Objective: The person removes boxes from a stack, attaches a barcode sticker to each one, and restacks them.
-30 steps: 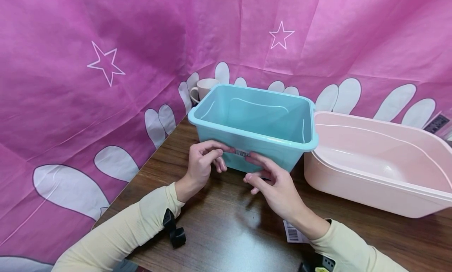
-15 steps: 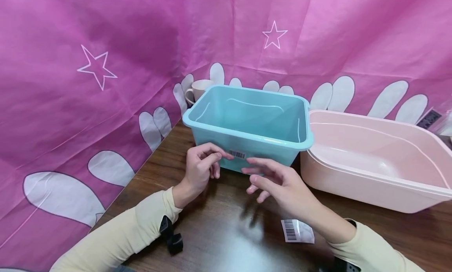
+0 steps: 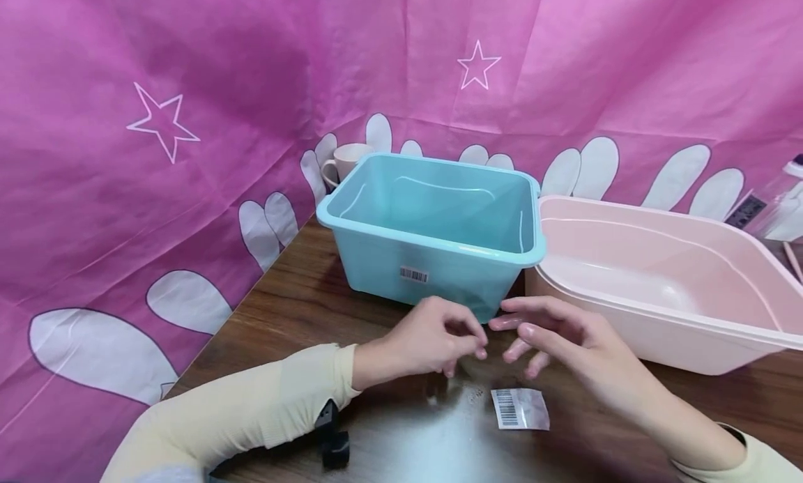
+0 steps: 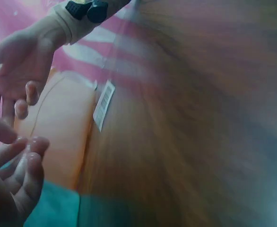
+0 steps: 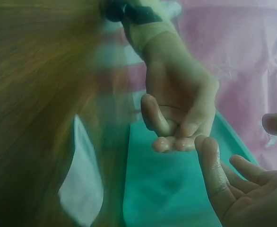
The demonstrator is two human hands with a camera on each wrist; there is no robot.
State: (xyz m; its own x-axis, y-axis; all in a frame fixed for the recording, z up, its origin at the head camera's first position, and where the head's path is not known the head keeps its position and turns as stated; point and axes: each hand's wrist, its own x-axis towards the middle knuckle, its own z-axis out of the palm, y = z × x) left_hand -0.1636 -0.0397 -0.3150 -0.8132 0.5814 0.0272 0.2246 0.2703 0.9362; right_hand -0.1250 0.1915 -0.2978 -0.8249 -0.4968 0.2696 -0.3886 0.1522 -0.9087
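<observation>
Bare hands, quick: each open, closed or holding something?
Left bare hand: closed, fingers curled, no held object visible.
Right bare hand: open, fingers loosely bent, holding nothing visible.

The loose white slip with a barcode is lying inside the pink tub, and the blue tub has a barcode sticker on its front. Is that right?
Not quite: the loose white slip isn't inside the pink tub. The head view shows it lying on the wooden table. The blue tub does have a barcode sticker on its front.
</observation>
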